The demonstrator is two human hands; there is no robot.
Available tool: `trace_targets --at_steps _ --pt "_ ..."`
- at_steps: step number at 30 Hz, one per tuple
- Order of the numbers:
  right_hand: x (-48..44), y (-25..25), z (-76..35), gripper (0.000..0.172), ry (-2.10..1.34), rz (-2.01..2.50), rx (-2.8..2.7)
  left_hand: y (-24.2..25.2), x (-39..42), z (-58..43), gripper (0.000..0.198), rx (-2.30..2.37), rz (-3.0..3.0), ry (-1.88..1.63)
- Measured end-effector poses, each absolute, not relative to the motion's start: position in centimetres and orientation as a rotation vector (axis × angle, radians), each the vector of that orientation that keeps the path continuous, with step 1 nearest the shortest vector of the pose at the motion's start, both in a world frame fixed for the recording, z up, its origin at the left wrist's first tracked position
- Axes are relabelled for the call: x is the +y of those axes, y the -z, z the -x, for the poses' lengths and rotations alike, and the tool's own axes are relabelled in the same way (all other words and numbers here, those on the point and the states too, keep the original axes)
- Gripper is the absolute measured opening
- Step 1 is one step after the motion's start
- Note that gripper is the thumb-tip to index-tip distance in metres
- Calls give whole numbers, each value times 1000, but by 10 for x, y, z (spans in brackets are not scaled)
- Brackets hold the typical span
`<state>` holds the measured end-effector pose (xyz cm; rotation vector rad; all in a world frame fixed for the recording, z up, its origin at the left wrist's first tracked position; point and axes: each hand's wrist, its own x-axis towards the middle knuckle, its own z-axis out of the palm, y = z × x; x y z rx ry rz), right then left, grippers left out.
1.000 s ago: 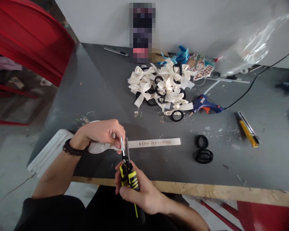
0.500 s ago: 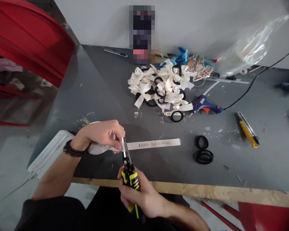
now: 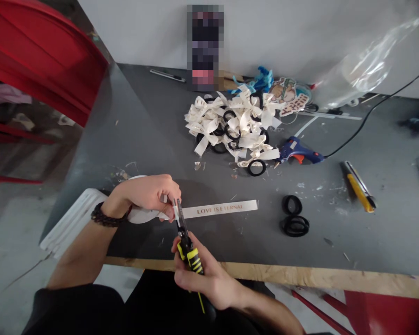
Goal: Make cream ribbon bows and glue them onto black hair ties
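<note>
My left hand (image 3: 148, 194) pinches the white ribbon where it leaves a white roll (image 3: 141, 215) near the table's front left. A strip of ribbon (image 3: 219, 210) printed LOVE IS ETERNAL lies flat to the right of my fingers. My right hand (image 3: 204, 277) grips yellow-and-black scissors (image 3: 186, 242), and their blades are closed across the ribbon just right of my left thumb.
A heap of white ribbon bows on black hair ties (image 3: 235, 125) lies mid-table. A blue glue gun (image 3: 298, 152) with a black cord, a yellow utility knife (image 3: 359, 187) and loose black hair ties (image 3: 293, 218) sit to the right. The grey table (image 3: 143, 125) has a wooden front edge (image 3: 300, 277).
The scissor blades, open around the ribbon a second ago, have closed across it. The printed strip has shifted slightly left.
</note>
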<state>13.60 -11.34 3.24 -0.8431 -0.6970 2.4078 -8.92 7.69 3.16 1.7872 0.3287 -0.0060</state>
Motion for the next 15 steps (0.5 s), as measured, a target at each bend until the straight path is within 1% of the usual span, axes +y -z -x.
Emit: trace_targets --at_steps 2,5,10,15 --pt "-114 -33 -136 45 -2444 863 -602 -31 77 88 16 327 -1793 -2" --pt "-117 -31 -132 51 -2450 772 -418 -30 76 88 16 364 -1832 -7" --pt "-120 -30 -128 46 -2488 752 -376 -28 78 91 20 326 -1773 64" --pt "-122 -32 -126 51 -2452 720 -406 -28 78 91 17 295 -1776 64"
